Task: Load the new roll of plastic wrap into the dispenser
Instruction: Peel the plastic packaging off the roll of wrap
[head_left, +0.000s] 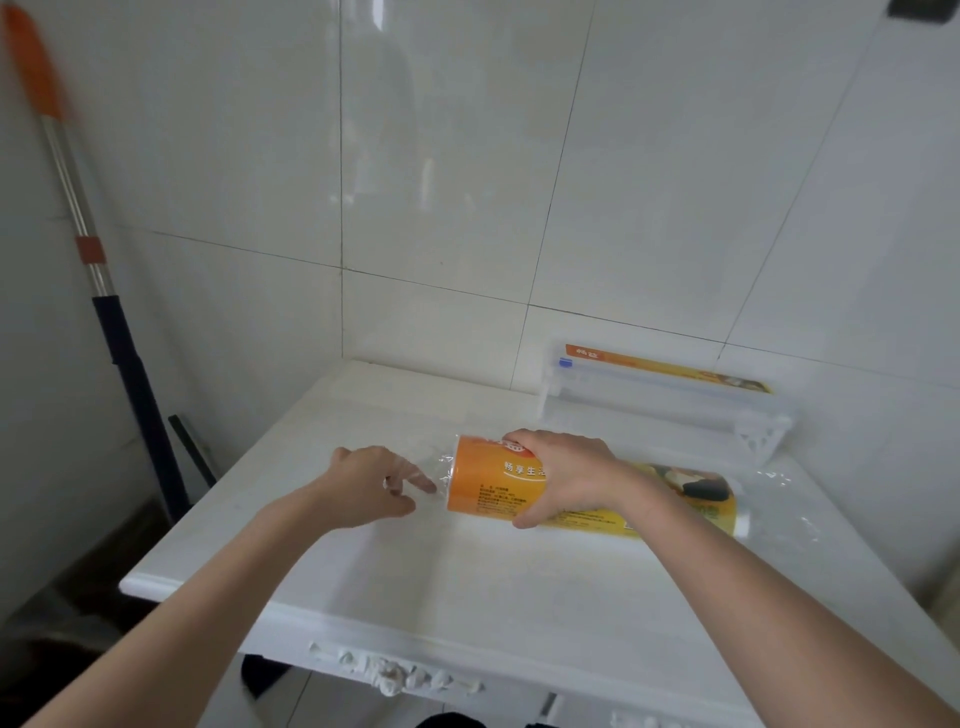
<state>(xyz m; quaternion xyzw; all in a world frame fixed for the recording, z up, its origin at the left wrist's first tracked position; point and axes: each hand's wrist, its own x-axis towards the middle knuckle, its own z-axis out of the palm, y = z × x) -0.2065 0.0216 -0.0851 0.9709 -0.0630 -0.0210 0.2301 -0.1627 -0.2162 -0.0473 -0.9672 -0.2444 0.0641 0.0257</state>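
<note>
The right hand (566, 475) wraps over the new roll (498, 486), fingers curled down its far side and thumb tucked under the near edge, pinning it on its side on the white table (467, 587). The left hand (374, 486) pinches at the clear outer wrapper (441, 475) bunched at the roll's orange end; whether it has a firm hold of the film or only touches it is hard to tell through the glare. The roll looks light and stiff along its core, but its glossy sleeve should be slippery, so a full grasp round the middle seems wiser than fingertips. The loose film will tear and cling. The dispenser (665, 400) waits just behind, against the tiled wall (467, 156), beyond the roll. A mop handle (78, 208) leans at the left.
</note>
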